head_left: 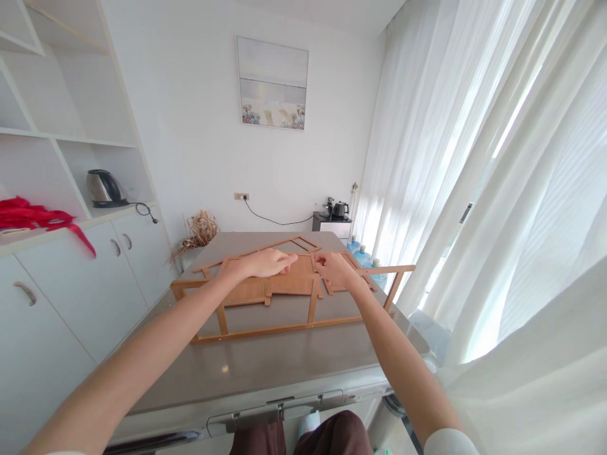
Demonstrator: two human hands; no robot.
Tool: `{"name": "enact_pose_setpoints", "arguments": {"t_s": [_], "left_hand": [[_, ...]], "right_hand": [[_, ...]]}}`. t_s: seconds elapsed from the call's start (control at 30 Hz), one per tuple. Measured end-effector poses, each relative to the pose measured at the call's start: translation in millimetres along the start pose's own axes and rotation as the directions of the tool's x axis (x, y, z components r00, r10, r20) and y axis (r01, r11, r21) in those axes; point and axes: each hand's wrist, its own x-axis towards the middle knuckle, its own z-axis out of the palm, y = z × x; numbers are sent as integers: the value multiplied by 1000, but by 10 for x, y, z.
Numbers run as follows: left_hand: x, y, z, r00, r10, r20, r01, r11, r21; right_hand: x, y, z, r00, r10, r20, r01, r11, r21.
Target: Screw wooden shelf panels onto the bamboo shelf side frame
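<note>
Fingers of left hand (268,263) and right hand (334,268): partly curled; hold cannot be determined.
Wooden frame (313,303) beside fingers: apparent positioning step; next move calls for even support.

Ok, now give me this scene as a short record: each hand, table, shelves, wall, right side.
Left hand: at the wooden frame, fingers curled, grip unclear
Right hand: beside the left, fingers bent, grip unclear
Table: bears the wooden frame and flat wooden panels
Shelves: kettle, red cloth
Wall: framed picture
Right side: white curtains
</note>
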Motion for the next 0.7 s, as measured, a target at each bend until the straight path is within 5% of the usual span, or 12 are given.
{"name": "enact_pose_setpoints", "arguments": {"t_s": [0.07, 0.2, 0.4, 0.53, 0.7], "left_hand": [[365, -145, -85, 974, -175, 141, 171, 984, 39], [955, -426, -40, 792, -463, 398, 404, 886, 227], [1212, -738, 434, 621, -516, 590, 458, 850, 261], [1318, -944, 605, 570, -519, 637, 473, 841, 263], [1391, -1153, 814, 603, -512, 612, 449, 852, 270]], "right_hand": [[29, 0, 0, 998, 17, 59, -20, 998, 51], [18, 18, -14, 989, 55, 134, -72, 989, 126], [-10, 67, -39, 981, 105, 162, -133, 977, 168], [63, 128, -17, 978, 112, 174, -144, 972, 188], [96, 199, 19, 973, 97, 208, -146, 961, 234]]}}
